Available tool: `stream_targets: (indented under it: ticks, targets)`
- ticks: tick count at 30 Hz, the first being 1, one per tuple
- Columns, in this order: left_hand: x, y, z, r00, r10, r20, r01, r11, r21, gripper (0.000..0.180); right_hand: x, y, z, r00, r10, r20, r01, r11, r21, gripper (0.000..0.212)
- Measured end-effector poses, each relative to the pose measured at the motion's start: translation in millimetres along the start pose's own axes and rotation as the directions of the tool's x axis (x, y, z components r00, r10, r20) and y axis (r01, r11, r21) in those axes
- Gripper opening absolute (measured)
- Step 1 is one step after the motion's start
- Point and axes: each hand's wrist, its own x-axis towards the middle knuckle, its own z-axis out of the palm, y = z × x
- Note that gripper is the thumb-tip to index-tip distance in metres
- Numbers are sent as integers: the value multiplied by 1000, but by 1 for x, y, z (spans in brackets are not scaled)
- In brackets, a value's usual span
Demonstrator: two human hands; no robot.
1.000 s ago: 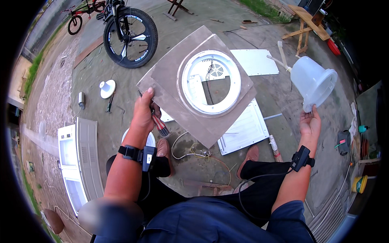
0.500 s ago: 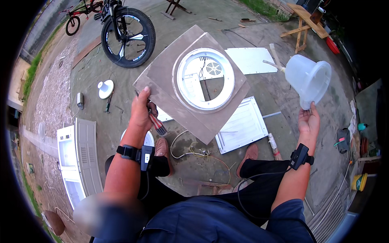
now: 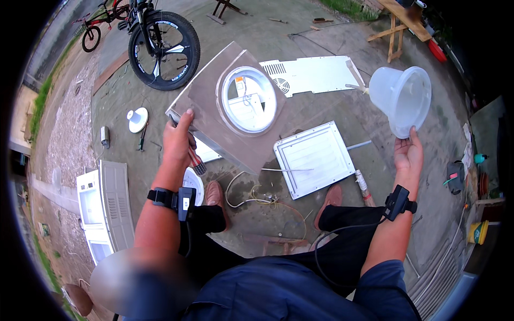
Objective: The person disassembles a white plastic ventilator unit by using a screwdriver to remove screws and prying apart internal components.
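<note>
My left hand is closed on the left corner of a square grey-brown metal panel with a round white-rimmed opening. The panel hangs tilted above the ground, and folded side edges show. A tool with a red and dark handle sticks out below the same hand; its working end is hidden. Out to the right, my right hand grips the rim of a translucent plastic tub, its open mouth turned to the right. A short pale hose piece juts from the tub's base.
Between my feet and the tub lies a square white panel. A long vented white panel is farther off. Loose wires lie by my shoes. A white cabinet stands left, a bicycle far left, a wooden stand far right.
The metal panel has moved left and turned, showing its side, which uncovers more of the white panels behind it. The tub has shifted slightly left and its mouth has turned a little.
</note>
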Motion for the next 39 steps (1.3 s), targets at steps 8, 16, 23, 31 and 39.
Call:
stream_targets:
  ticks: [8, 16, 23, 31, 39]
  targets:
    - [46, 25, -1, 929, 339, 145, -341, 638, 691, 78, -14, 7, 18, 998, 23, 57, -13, 986, -164, 34]
    - [85, -32, 17, 881, 203, 427, -456, 130, 880, 82, -21, 12, 22, 998, 34, 47, -17, 942, -334, 34]
    - [116, -112, 10, 731, 203, 652, -668, 19, 744, 80, -22, 19, 26, 996, 32, 83, 1, 930, -367, 38]
    - [89, -191, 0, 644, -24, 764, -765, -31, 644, 44, -23, 26, 31, 992, 67, 105, -17, 907, -420, 41]
    - [85, -153, 21, 822, -29, 568, -547, 236, 803, 27, -30, 31, 45, 982, 79, 171, -10, 929, -370, 31]
